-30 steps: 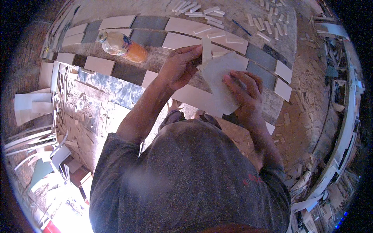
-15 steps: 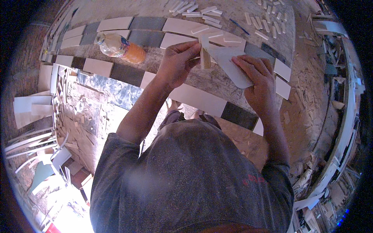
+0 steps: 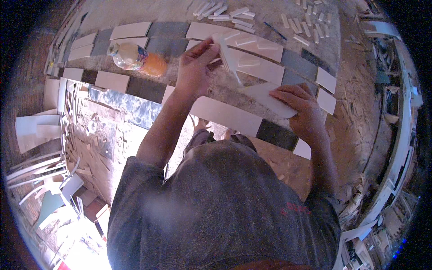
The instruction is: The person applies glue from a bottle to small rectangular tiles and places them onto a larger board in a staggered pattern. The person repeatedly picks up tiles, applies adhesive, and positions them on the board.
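My left hand (image 3: 196, 72) pinches a short pale wooden strip (image 3: 226, 56) between thumb and fingers, tilted over the table. My right hand (image 3: 300, 104) grips a flat whitish scraper-like sheet (image 3: 270, 100), its narrow end pointing at the strip. A thin pale streak runs between the strip's lower end and the sheet's tip; I cannot tell whether it is glue. Beneath and beyond the hands lies a long white panel (image 3: 265, 67), with a small wooden block (image 3: 249, 61) on it. Other small blocks rest on the panel behind.
An orange-filled plastic bottle (image 3: 137, 59) lies left of my left hand. White and dark grey panels form rows across the table. Several loose wooden strips (image 3: 211, 10) and a dark pen-like stick (image 3: 274, 30) lie at the back. Wood scraps (image 3: 360, 135) litter the floor.
The strip in my left hand has gone from upright to tilted and moved slightly left. My right hand has lowered the sheet, so its tip is away from the strip's upper part.
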`<state>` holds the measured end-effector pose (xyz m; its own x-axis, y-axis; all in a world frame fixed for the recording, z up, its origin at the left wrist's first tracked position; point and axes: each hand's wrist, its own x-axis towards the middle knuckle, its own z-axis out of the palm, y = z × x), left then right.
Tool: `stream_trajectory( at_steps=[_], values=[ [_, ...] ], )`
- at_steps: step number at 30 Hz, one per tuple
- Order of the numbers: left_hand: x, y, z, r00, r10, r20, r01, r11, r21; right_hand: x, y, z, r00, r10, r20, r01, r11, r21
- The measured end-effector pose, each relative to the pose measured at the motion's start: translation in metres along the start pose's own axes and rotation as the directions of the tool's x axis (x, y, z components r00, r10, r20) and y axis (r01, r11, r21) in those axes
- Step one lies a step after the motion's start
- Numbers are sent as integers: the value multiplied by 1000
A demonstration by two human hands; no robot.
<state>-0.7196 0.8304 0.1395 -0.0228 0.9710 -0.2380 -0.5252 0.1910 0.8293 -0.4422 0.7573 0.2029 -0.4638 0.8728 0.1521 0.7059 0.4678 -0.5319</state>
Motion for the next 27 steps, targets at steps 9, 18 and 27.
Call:
stream_trajectory(
  at_steps=[9,18,27],
  values=[
    [111,-44,-92,926,330,-181,-216,861,461,-85,66,53,762,536,-363,-475,844,250],
    [260,-119,-161,809,587,3,-255,347,902,-88,41,59,292,954,64,-240,8,971],
    [224,-112,-128,848,527,58,-35,-54,998,-84,53,58,401,907,129,-109,-93,990]
  ],
)
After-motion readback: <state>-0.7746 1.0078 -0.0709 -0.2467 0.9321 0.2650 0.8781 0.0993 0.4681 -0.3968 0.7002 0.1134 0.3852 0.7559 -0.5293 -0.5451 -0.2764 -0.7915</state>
